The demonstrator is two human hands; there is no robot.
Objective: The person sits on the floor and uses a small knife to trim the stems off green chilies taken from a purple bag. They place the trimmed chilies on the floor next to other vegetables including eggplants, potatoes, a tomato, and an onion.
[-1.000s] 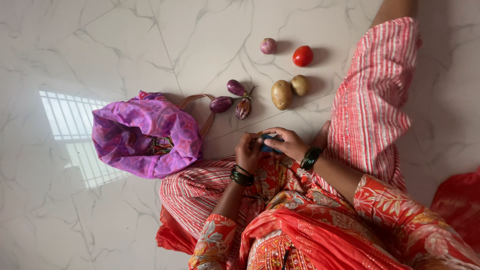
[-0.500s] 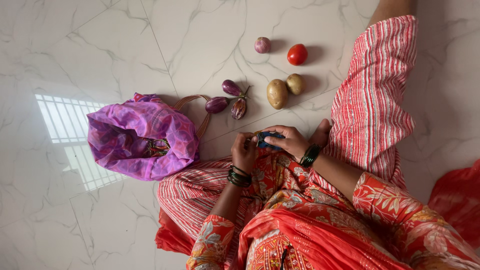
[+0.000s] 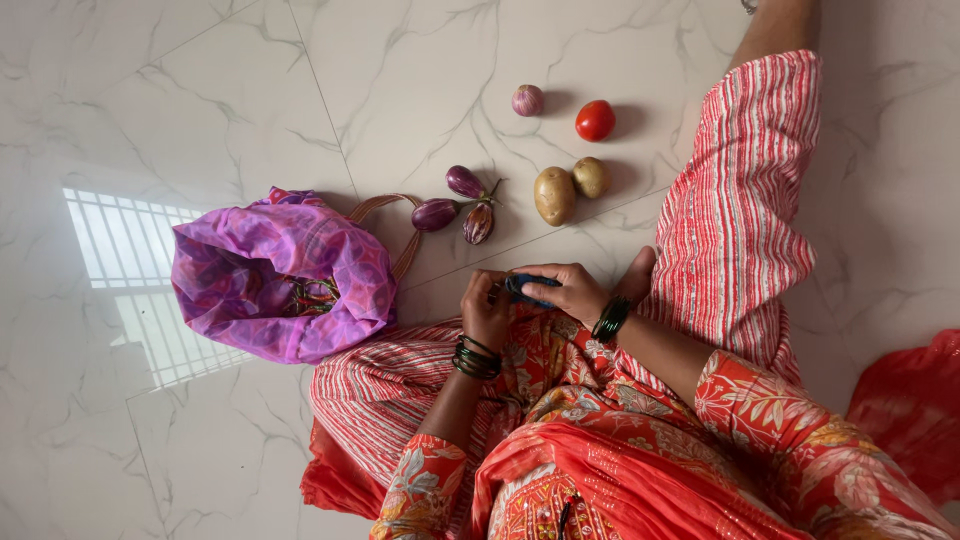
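I sit on a white marble floor in red patterned clothes. My left hand [image 3: 487, 312] and my right hand [image 3: 567, 290] meet over my lap, both gripping a small dark blue object [image 3: 527, 286]; what it is I cannot tell, since my fingers cover most of it. Just beyond my hands lie three small purple eggplants [image 3: 460, 203] and two potatoes [image 3: 566, 188]. Farther off lie a red onion [image 3: 527, 100] and a red tomato [image 3: 595, 120].
A purple cloth bag [image 3: 283, 276] with a brown handle lies open on the floor to my left. My striped trouser leg [image 3: 745, 200] stretches along the right side. A red cloth [image 3: 905, 410] lies at the far right.
My hands stay together on the blue object, with only slight finger shifts. The view has drifted a little; the vegetables and bag have not moved.
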